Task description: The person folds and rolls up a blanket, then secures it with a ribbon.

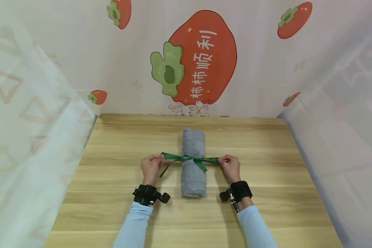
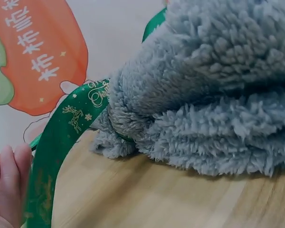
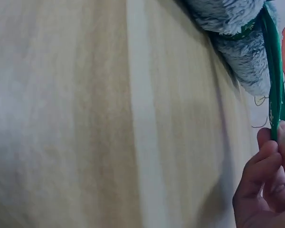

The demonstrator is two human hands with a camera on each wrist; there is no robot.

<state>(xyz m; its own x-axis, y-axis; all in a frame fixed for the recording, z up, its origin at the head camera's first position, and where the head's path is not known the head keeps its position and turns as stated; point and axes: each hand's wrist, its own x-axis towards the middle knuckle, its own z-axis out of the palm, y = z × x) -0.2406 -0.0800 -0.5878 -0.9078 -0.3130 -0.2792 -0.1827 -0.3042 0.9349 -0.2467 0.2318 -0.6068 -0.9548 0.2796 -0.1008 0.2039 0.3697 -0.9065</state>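
Observation:
A rolled grey fluffy towel lies lengthwise on the table, with a green ribbon knotted around its middle. To the left of the roll, my left hand pinches the ribbon between thumb and fingertips. On the other side, my right hand pinches the ribbon's right stretch, which runs nearly straight to the knot. Gold print shows on the ribbon in the left wrist view. One loose tail hangs over the towel and another dangles near my left hand. The roll's underside is hidden.
The wooden table extends around the towel. Behind it hangs a pale curtain printed with persimmons, and sheets of fabric close off both sides. Each wrist wears a black strap with a small camera mount.

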